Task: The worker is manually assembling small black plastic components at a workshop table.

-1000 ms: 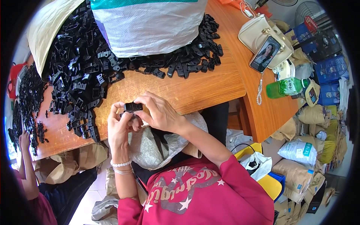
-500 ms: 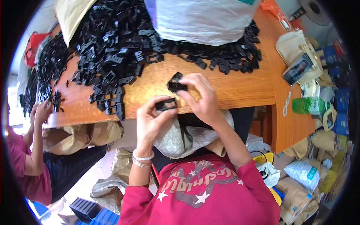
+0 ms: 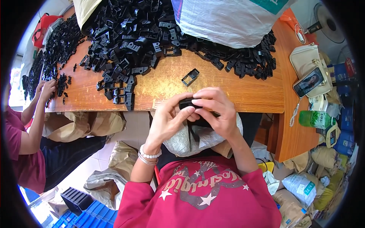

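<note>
A small black plastic housing (image 3: 186, 103) is held between my two hands just in front of the table edge. My left hand (image 3: 167, 121) grips it from the left, thumb and fingers closed round it. From the right, my right hand (image 3: 219, 113) pinches at the same part with thumb and fingertips, which hide much of it. Beyond my hands, a single open black plastic frame (image 3: 190, 77) lies on the wooden table. Farther back spreads a large heap of similar black plastic parts (image 3: 129, 45).
A white woven sack (image 3: 224, 22) lies on the heap. To the right are a cream handbag (image 3: 310, 64), a phone (image 3: 308, 82) and a green bottle (image 3: 315, 119). On the left, a co-worker's hands (image 3: 45, 89) are at a pile of small black pieces (image 3: 57, 53).
One black frame is out of my hands and lies on the table. My hands, apart before with a part in each, have come together on one housing. The view has shifted slightly.
</note>
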`<state>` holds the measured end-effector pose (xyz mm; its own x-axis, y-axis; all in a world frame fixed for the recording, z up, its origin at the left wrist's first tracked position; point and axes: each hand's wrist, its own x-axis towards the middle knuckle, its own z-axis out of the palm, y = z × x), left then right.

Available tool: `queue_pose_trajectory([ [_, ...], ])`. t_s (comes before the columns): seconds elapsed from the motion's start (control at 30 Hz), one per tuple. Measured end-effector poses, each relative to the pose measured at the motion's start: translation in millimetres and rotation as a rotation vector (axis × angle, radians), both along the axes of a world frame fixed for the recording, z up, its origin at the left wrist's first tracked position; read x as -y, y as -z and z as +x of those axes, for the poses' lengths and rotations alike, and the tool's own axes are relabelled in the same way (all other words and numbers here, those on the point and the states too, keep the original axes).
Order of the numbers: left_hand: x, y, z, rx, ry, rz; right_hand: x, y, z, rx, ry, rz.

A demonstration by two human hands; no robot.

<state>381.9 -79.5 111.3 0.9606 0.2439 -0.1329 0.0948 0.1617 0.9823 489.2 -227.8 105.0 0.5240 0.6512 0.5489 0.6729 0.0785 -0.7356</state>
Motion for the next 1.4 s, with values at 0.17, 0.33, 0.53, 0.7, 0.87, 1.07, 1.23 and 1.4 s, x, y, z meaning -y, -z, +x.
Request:
queue_pose_trajectory([
  [0.17,14.4,2.2,4.6,0.132,-0.004,0.227,15.5,6.4,-8.2,-0.439,0.026,-0.126],
  [0.33,13.2,4.9,10.1,0.140,-0.001,0.291,27.8,-3.8,1.3,-0.446,-0.012,-0.215],
  [0.53,-6.4,9.9,58.6,0.163,-0.274,1.036,18.1,14.3,50.5,0.089,0.373,-0.214],
  [0.7,-6.3,18.9,82.8,0.102,-0.142,1.199,-12.2,17.3,68.2,0.531,0.698,-0.549],
  [0.87,-11.4,15.9,64.8,-0.075,-0.180,0.509,0.3,13.1,40.1,-0.289,0.533,-0.200],
  [1.07,-7.9,13.8,48.6,-0.006,0.084,-0.205,12.2,17.4,24.2,-0.564,0.298,0.230],
  [1.23,10.2,2.6,46.1,0.012,-0.035,-0.419,8.4,3.5,5.7,-0.475,0.308,0.284],
  [1.4,12.6,2.1,43.2,0.053,-0.040,-0.301,6.6,8.1,-0.3,-0.340,0.257,0.262],
])
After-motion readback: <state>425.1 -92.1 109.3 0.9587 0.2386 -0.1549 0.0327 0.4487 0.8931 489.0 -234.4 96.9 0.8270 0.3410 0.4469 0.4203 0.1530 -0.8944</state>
